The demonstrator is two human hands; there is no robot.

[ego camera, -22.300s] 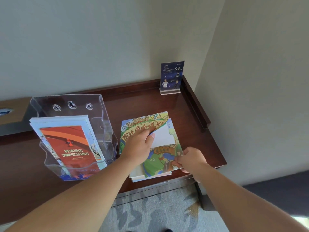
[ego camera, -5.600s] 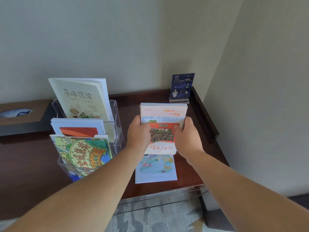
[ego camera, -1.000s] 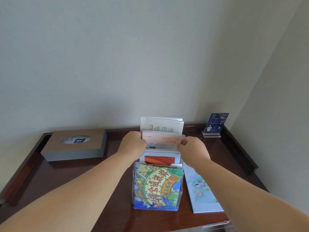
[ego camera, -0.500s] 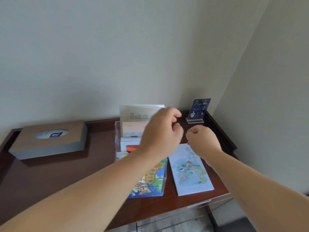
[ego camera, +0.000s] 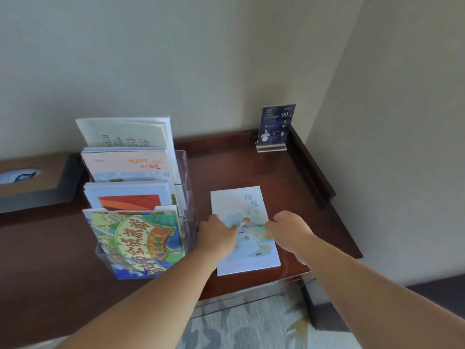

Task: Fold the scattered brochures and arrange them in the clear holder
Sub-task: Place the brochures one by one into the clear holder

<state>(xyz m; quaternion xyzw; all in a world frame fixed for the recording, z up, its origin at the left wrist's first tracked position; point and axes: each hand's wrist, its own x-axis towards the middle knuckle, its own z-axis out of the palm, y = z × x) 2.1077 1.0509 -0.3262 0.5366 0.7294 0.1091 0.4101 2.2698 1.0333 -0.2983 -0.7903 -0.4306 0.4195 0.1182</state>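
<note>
Both hands have come down onto the pale blue brochure (ego camera: 247, 259), the last one lying flat on the wooden desk (ego camera: 239, 167). Half a second ago they hung in the air in front of the clear holder (ego camera: 186, 177), fingers curled on nothing. The left hand (ego camera: 218, 235) now lies over the brochure's edge at 9 o'clock, with its fingers reaching onto the printed page. The right hand (ego camera: 289, 231) sits at the edge at 3 o'clock with its fingers bent over the paper. Motion blur hides the fingertips, so I cannot tell whether either hand is pinching the sheet or only touching it. The hands are apart, with the picture on the cover showing between them.

The brochure lies at 3 o'clock from the holder, just beside it and not touching, in the same place as a second ago.

A second ago both hands were pushing the orange-titled brochure (ego camera: 125, 165) into the holder. It now stands there unheld, in the second tier from the back. The cream booklet (ego camera: 123, 133) stands behind it at 12 o'clock. The red-panelled leaflet (ego camera: 130, 197) is in front of it, and the green cartoon map brochure (ego camera: 141, 235) fills the nearest pocket at 6 o'clock.

A tissue box (ego camera: 32, 183) sits at 9 o'clock from the holder. A dark blue sign card (ego camera: 275, 125) in an acrylic stand stands at 1 o'clock from the flat brochure, in the desk's far corner.
</note>
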